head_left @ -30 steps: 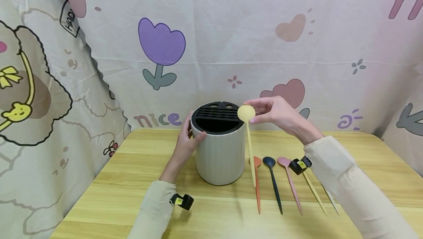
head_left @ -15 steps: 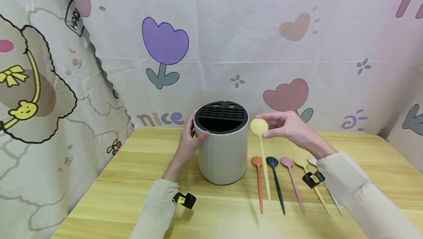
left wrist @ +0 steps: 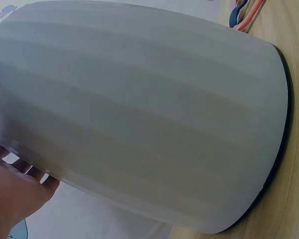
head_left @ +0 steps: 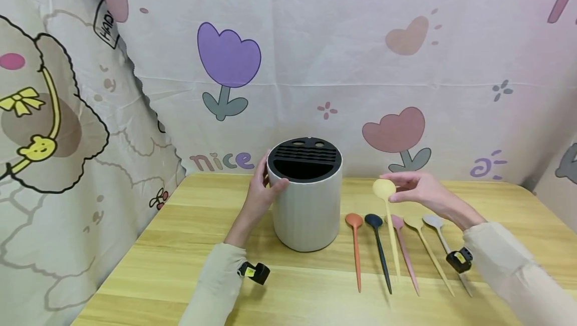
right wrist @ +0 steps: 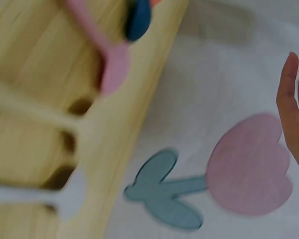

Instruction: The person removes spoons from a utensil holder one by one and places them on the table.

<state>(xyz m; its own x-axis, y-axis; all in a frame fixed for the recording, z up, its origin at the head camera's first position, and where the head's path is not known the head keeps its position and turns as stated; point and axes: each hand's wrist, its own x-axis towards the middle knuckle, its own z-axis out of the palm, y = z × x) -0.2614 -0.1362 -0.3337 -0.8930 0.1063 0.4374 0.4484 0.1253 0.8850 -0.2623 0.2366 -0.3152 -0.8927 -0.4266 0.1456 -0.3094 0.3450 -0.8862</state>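
A ribbed off-white utensil holder [head_left: 307,216] with a black slotted lid [head_left: 306,153] stands upright on the table. My left hand [head_left: 261,193] grips its left side near the rim, thumb in front; the holder's wall [left wrist: 139,114] fills most of the left wrist view. Right of the holder, my right hand [head_left: 421,193] pinches a pale yellow spoon [head_left: 384,189] by its round bowl, the handle hanging down above the pink spoon [head_left: 407,261]. In the right wrist view only part of that hand [right wrist: 296,109] shows, and the held spoon is out of sight.
Beside the pink spoon lie an orange spoon [head_left: 354,221], a dark blue spoon [head_left: 373,221], another yellow spoon [head_left: 428,246] and a whitish spoon [head_left: 434,222], bowls toward the back. A patterned cloth [head_left: 293,55] hangs behind the wooden table [head_left: 149,271].
My right hand has carried the yellow spoon rightward and down, away from the holder's rim to above the lying spoons. The left hand keeps its grip; the head view has shifted slightly.
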